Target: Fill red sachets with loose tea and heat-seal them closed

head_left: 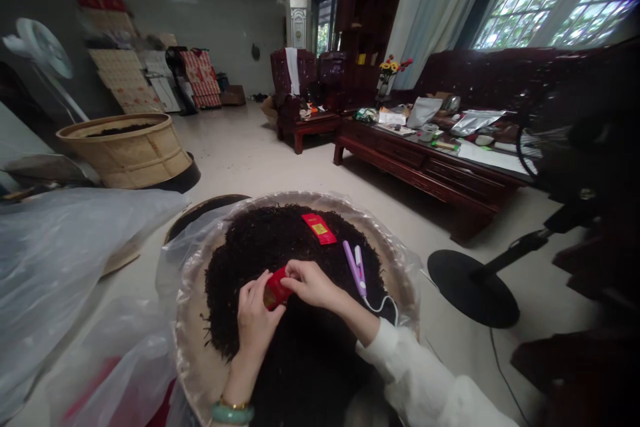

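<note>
Both of my hands hold a small red packet (276, 289) over a heap of dark dried tea leaves (270, 247). My left hand (254, 320) is curled under the packet and grips it. My right hand (309, 282) pinches its top edge. The leaves lie in a round woven tray (196, 360) lined with clear plastic. A second red packet (319, 228) lies flat on the leaves further back. A small purple and white sealing tool (355, 267) with a white cord rests on the leaves to the right of my hands.
A bamboo basket (131, 150) with dark leaves stands at the back left beside a white fan (43, 53). Clear plastic sheeting (60, 253) spreads on the left. A black fan's base (473, 287) sits on the floor at right, near a cluttered dark wooden table (430, 170).
</note>
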### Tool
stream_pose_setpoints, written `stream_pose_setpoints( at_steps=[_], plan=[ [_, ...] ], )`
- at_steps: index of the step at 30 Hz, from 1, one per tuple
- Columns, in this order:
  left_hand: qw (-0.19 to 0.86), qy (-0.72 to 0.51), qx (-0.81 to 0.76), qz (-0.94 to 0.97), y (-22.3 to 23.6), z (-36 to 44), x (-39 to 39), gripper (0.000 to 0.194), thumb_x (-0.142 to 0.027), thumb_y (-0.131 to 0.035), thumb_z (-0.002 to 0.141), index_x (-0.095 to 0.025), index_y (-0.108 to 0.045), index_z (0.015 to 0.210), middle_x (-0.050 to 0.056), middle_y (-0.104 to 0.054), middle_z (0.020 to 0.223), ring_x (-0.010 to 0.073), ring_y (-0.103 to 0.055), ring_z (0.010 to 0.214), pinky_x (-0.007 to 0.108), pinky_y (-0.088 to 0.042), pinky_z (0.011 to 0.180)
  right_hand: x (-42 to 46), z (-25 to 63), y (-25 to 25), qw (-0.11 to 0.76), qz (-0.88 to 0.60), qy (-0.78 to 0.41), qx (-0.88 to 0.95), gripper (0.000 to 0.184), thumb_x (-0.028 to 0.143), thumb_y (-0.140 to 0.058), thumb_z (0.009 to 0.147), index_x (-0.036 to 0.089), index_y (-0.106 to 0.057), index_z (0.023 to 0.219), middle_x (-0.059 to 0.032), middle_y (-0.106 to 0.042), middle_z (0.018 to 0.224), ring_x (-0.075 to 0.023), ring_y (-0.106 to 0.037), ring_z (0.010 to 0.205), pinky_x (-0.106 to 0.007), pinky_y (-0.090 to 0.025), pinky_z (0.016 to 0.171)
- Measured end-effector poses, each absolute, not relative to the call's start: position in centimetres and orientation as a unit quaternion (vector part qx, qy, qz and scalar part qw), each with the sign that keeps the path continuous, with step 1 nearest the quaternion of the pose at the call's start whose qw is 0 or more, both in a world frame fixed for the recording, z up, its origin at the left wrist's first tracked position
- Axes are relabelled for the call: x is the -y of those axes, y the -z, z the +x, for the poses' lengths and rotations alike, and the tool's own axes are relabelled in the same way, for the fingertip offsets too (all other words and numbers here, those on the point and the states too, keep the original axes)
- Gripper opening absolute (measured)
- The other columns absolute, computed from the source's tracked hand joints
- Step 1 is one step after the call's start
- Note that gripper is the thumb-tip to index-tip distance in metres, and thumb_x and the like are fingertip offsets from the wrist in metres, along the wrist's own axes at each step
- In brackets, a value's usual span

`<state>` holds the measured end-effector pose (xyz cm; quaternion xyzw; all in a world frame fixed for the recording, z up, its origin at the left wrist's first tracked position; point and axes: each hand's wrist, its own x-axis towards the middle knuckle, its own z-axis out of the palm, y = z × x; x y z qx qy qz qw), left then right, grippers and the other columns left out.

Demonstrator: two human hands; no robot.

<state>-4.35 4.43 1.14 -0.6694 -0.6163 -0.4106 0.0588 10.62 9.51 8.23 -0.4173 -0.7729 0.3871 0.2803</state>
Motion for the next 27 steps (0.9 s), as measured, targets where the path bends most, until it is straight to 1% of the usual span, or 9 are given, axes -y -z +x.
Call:
stream_pose_setpoints(
  at_steps=[2,4,6,8,11,16,20,24,27],
  plan=[
    [0.058,0.415,0.613,-0.670,-0.9,-4.6,-4.4,0.048,-0.021,-0.065,0.072,-0.019,-0.056,0.119,0.007,-0.065,0.112,0.0224,-0.055,0.099,0.036,-0.052,0.086,-9.6,10.8,-7.4,0.291,-0.397,-0.474,0.730,0.008,0.020,-0.057,0.082,0.013,-0.062,0.081,0.0020,-0.058,0.064,-0.0090,-0.049,0.058,-0.018,-0.035,0.055],
    [0.066,0.415,0.606,-0.676,-0.6,-4.6,-4.4,0.044,-0.023,-0.065,0.073,-0.018,-0.057,0.116,0.008,-0.066,0.108,0.0229,-0.055,0.098,0.037,-0.052,0.085,-9.7,11.0,-6.7,0.279,-0.368,-0.532,0.710,0.013,0.024,-0.060,0.081,0.013,-0.065,0.086,0.0009,-0.061,0.069,-0.0102,-0.053,0.062,-0.019,-0.038,0.057],
    [0.083,0.411,0.587,-0.693,-0.3,-4.5,-4.3,0.044,-0.023,-0.065,0.073,-0.017,-0.057,0.116,0.008,-0.066,0.107,0.0233,-0.054,0.096,0.036,-0.052,0.084,-9.9,11.2,-6.2,0.251,-0.360,-0.549,0.712,0.017,0.029,-0.065,0.077,0.013,-0.067,0.083,0.0010,-0.061,0.070,-0.0113,-0.054,0.066,-0.019,-0.040,0.060],
    [0.093,0.401,0.571,-0.710,-0.1,-4.2,-4.2,0.047,-0.020,-0.066,0.073,-0.016,-0.055,0.118,0.008,-0.065,0.110,0.0232,-0.053,0.096,0.036,-0.052,0.084,-10.0,11.1,-5.6,0.228,-0.380,-0.549,0.709,0.020,0.032,-0.069,0.073,0.012,-0.067,0.075,0.0017,-0.059,0.065,-0.0114,-0.053,0.064,-0.020,-0.039,0.061],
    [0.100,0.388,0.571,-0.717,-0.2,-3.9,-3.8,0.050,-0.016,-0.065,0.074,-0.015,-0.051,0.122,0.008,-0.065,0.113,0.0227,-0.051,0.097,0.036,-0.051,0.086,-10.1,10.6,-4.9,0.228,-0.400,-0.565,0.685,0.028,0.037,-0.063,0.080,0.012,-0.065,0.070,0.0005,-0.058,0.063,-0.0117,-0.052,0.063,-0.021,-0.040,0.062],
    [0.130,0.378,0.558,-0.727,-1.4,-4.0,-3.5,0.056,-0.014,-0.065,0.076,-0.017,-0.046,0.129,0.008,-0.062,0.120,0.0228,-0.050,0.100,0.037,-0.049,0.091,-9.5,10.1,-4.3,0.236,-0.384,-0.589,0.671,0.040,0.044,-0.045,0.091,0.012,-0.068,0.085,-0.0016,-0.063,0.073,-0.0131,-0.055,0.069,-0.024,-0.044,0.070],
    [0.130,0.370,0.548,-0.739,-2.0,-4.1,-3.5,0.057,-0.014,-0.065,0.076,-0.019,-0.047,0.129,0.007,-0.058,0.126,0.0241,-0.050,0.104,0.038,-0.048,0.093,-8.8,10.5,-5.2,0.205,-0.409,-0.528,0.716,0.046,0.047,-0.038,0.095,0.014,-0.068,0.087,-0.0038,-0.065,0.081,-0.0173,-0.057,0.077,-0.030,-0.045,0.077],
    [0.102,0.378,0.555,-0.734,-1.0,-4.2,-3.7,0.055,-0.013,-0.065,0.073,-0.021,-0.051,0.126,0.006,-0.061,0.122,0.0237,-0.051,0.102,0.037,-0.050,0.089,-8.2,10.8,-6.6,0.147,-0.408,-0.448,0.782,0.051,0.050,-0.030,0.096,0.018,-0.069,0.093,-0.0065,-0.068,0.095,-0.0224,-0.059,0.090,-0.036,-0.044,0.083],
    [0.062,0.396,0.576,-0.712,-0.2,-4.5,-3.9,0.053,-0.014,-0.065,0.072,-0.020,-0.053,0.123,0.006,-0.064,0.117,0.0229,-0.053,0.101,0.036,-0.051,0.088,-8.2,11.2,-7.4,0.169,-0.372,-0.459,0.789,0.049,0.050,-0.034,0.095,0.016,-0.070,0.095,-0.0072,-0.069,0.099,-0.0228,-0.061,0.094,-0.035,-0.045,0.085]
  ],
)
